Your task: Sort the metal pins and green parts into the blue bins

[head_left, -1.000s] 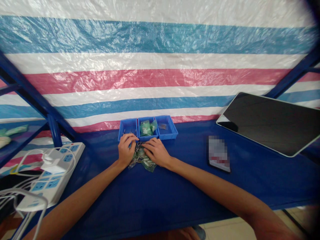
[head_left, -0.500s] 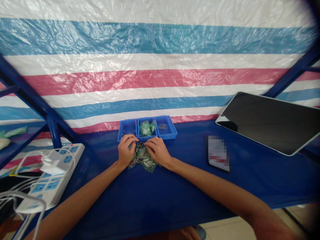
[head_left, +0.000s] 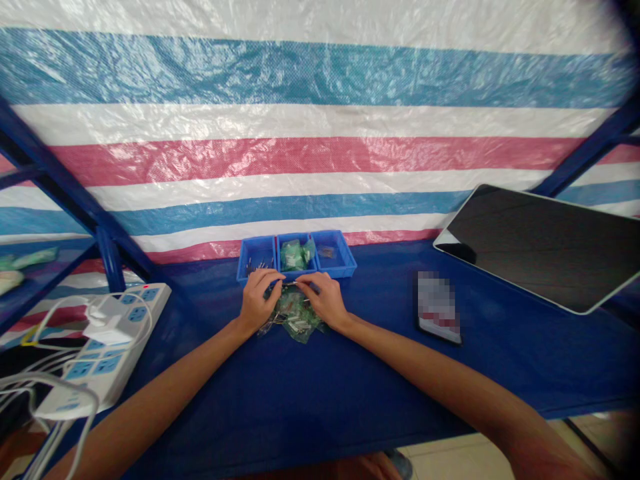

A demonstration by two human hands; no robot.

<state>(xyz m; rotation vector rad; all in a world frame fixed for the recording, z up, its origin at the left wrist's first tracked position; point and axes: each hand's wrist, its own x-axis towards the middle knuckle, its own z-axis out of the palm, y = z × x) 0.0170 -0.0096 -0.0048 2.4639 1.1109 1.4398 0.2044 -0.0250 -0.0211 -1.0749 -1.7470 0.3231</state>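
My left hand and my right hand meet over a pile of small clear green bags holding tiny metal parts on the blue table. Both hands have their fingers curled in a pinch. Between their fingertips is a thin metal piece, held by both. Just beyond the hands stand three small blue bins in a row. The left bin holds thin metal pins, the middle one green bags, and the right one a few small parts.
A white power strip with plugs and white cables lies at the left. A phone lies right of the hands, and a dark tablet leans at the far right. A striped tarp backs the table between blue frame bars.
Both hands have moved slightly away from me toward the bins, and the right hand shifted right, uncovering more of the bag pile. The thin metal piece now shows between the fingertips.
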